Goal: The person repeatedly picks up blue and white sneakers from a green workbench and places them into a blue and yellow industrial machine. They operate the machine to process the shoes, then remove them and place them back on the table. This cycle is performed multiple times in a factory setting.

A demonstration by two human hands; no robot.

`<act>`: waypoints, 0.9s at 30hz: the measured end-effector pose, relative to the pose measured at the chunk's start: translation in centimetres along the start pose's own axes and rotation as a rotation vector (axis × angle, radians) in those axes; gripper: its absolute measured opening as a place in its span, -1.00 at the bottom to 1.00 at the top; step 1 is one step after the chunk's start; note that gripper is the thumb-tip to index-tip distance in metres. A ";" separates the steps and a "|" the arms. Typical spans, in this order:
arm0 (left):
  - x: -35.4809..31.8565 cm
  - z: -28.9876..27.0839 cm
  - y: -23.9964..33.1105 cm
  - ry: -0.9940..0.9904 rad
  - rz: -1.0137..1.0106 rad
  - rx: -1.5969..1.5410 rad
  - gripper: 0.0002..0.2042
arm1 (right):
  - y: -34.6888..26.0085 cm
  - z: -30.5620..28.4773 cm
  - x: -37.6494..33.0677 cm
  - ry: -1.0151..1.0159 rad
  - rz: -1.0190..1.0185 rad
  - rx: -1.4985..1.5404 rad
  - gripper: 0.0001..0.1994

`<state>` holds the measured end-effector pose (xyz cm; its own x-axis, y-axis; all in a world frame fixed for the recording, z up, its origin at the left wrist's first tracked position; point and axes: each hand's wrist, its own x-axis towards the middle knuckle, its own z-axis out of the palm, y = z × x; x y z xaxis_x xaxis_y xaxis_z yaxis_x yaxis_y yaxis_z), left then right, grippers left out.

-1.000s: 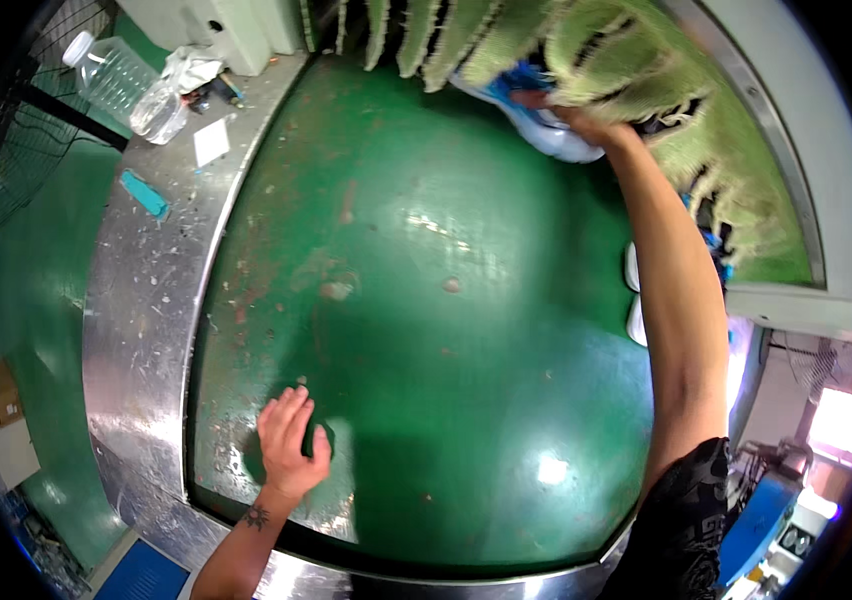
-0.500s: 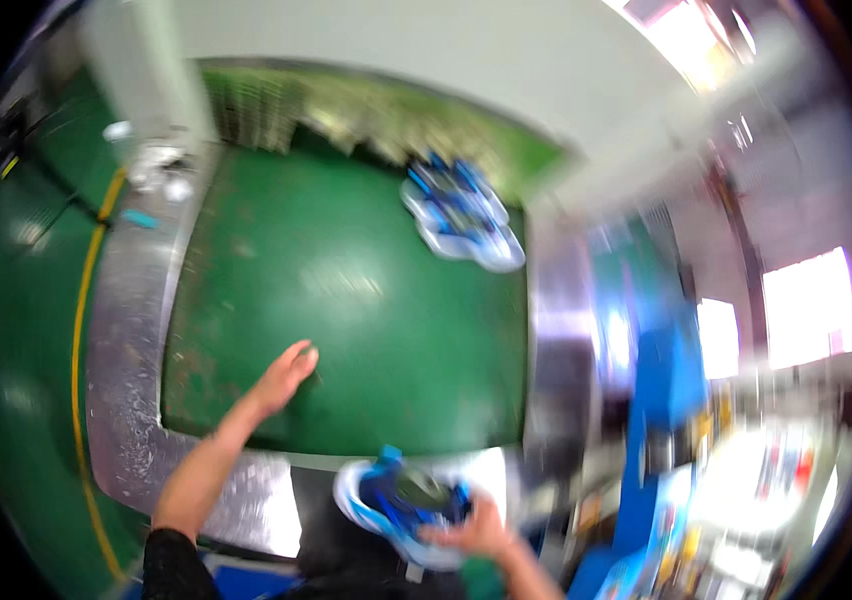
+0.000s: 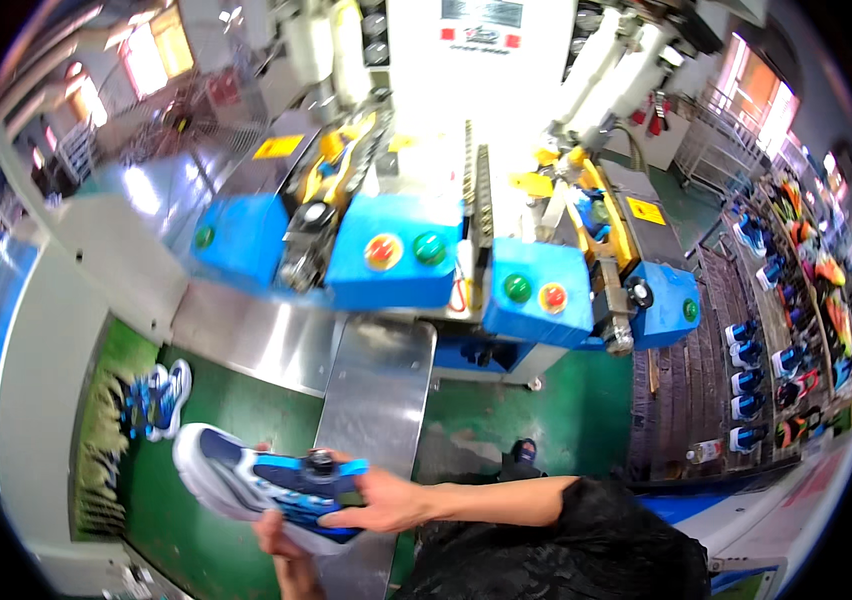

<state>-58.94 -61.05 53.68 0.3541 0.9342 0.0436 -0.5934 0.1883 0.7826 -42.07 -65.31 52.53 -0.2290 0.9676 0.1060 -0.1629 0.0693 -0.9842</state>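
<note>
Two hands now on one blue-and-white sports shoe with a thick white sole (image 3: 266, 487). Right hand (image 3: 386, 503) closes its grip over the heel end; left hand (image 3: 281, 545) supports from beneath, fingers wrapped under the sole. A second ago the right arm reached far across the green counter (image 3: 216, 420) and the left palm lay flat on it (shoe since lifted clear, view swung round). Another blue shoe (image 3: 158, 398) lies beyond the grip, up-left; blue press machine with coloured buttons (image 3: 401, 262) stands ahead.
</note>
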 end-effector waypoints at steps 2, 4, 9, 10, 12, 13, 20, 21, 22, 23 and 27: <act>0.8 5.5 -5.5 0.006 0.014 -0.003 -0.09 | -4.0 -7.2 -4.9 0.035 0.009 -0.081 -0.34; 1.3 12.1 -11.1 -0.070 -0.238 0.200 -0.14 | -3.5 -14.2 -11.1 0.278 0.148 0.146 -0.43; 2.2 27.2 -22.7 -0.359 -0.265 0.157 -0.39 | -2.5 -28.1 -27.4 0.974 0.020 0.430 -0.49; 3.9 30.2 -22.7 -0.446 -0.236 0.282 -0.35 | -4.4 -30.2 -30.1 1.105 0.035 0.400 -0.50; 8.5 34.7 -26.1 -0.523 -0.210 0.434 -0.28 | -5.7 -34.3 -34.9 1.189 -0.140 0.395 -0.43; 11.4 37.7 -27.6 -0.510 -0.316 0.492 -0.25 | -7.5 -35.1 -36.3 1.230 -0.165 0.272 -0.40; 33.4 47.8 -51.9 -0.335 0.038 1.330 -0.12 | 3.9 -37.0 -40.6 1.885 -0.043 -0.599 -0.55; 33.3 49.3 -54.7 -0.314 0.066 1.369 -0.18 | 1.5 -36.8 -41.3 1.860 0.037 -0.295 -0.52; 32.8 49.7 -55.2 -0.295 0.104 1.433 -0.23 | -1.4 -34.9 -41.5 1.814 0.101 0.040 -0.48; 33.8 49.2 -56.9 -0.372 0.086 1.414 -0.25 | -3.9 -33.2 -41.6 1.732 0.154 0.376 -0.44; 39.1 51.7 -50.7 -0.478 -0.204 1.417 -0.31 | -5.1 -35.8 -41.1 1.505 -0.046 0.342 -0.62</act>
<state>22.33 -49.71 47.82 0.7029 0.6923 -0.1632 0.5633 -0.4018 0.7220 2.55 -96.78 48.07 0.8947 0.3227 -0.3088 -0.3954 0.2510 -0.8835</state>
